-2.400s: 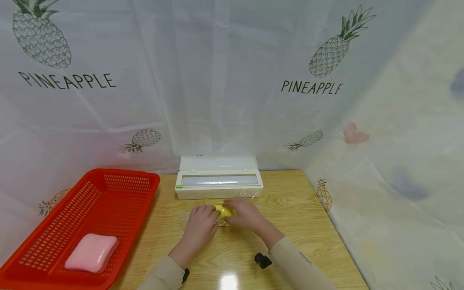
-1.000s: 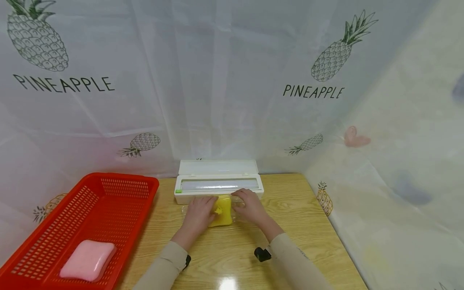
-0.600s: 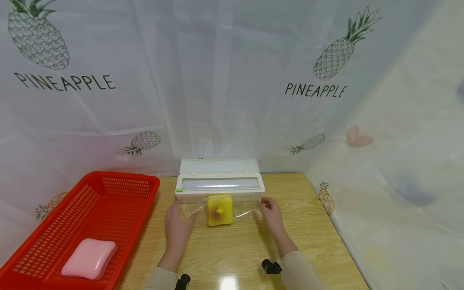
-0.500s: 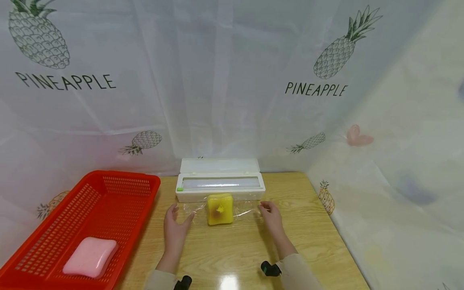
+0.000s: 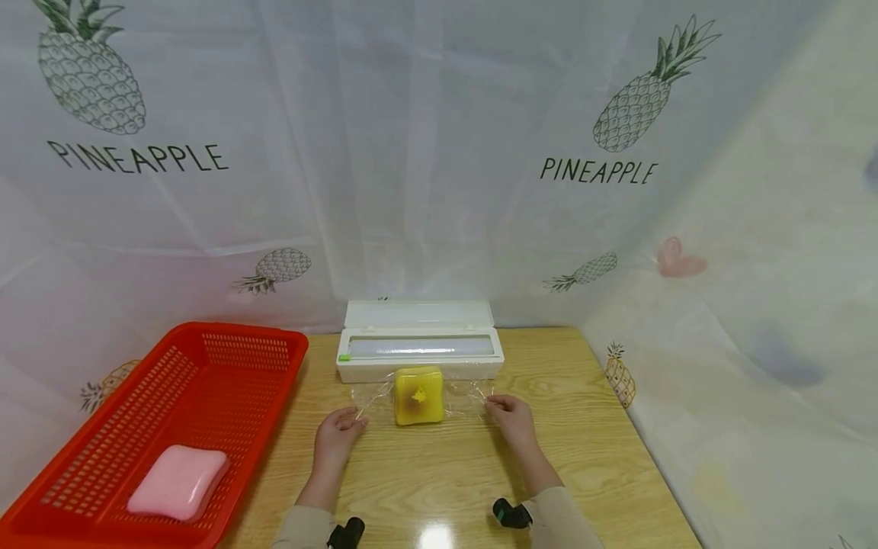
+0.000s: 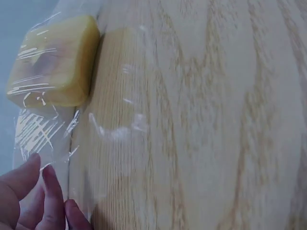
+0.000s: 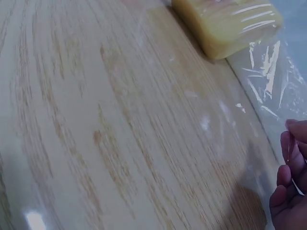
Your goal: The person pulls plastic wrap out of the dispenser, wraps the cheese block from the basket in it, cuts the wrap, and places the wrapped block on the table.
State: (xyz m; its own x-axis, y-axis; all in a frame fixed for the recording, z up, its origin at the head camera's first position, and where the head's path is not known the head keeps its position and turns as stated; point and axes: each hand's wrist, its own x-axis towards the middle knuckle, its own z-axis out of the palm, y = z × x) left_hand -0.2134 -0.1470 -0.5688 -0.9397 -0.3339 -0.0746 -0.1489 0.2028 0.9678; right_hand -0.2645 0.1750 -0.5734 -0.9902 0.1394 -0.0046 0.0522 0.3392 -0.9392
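A yellow, toast-shaped block (image 5: 419,396) with a brown patch lies on the wooden table, wrapped across by clear cling film (image 5: 469,397) that stretches out to both sides. My left hand (image 5: 338,436) pinches the film's left end between thumb and forefinger; the left wrist view shows the creased film running up to those fingertips (image 6: 49,173). On the other side my right hand (image 5: 513,419) pinches the right end, with the film between thumb and forefinger in the right wrist view. Right behind the block stands a white cling film dispenser (image 5: 421,370), its lid raised and the roll visible.
A red plastic basket (image 5: 274,381) stands at the left with a pink puffy square block (image 5: 178,483) inside. Bare wooden table (image 5: 425,480) shows in front of the yellow block. A pineapple-print curtain (image 5: 425,191) hangs behind the table and along the right.
The hands worked close round the yellow block, then spread apart to either side, leaving it face up in the film. Since half a second ago the left fingers have closed onto the film's left end.
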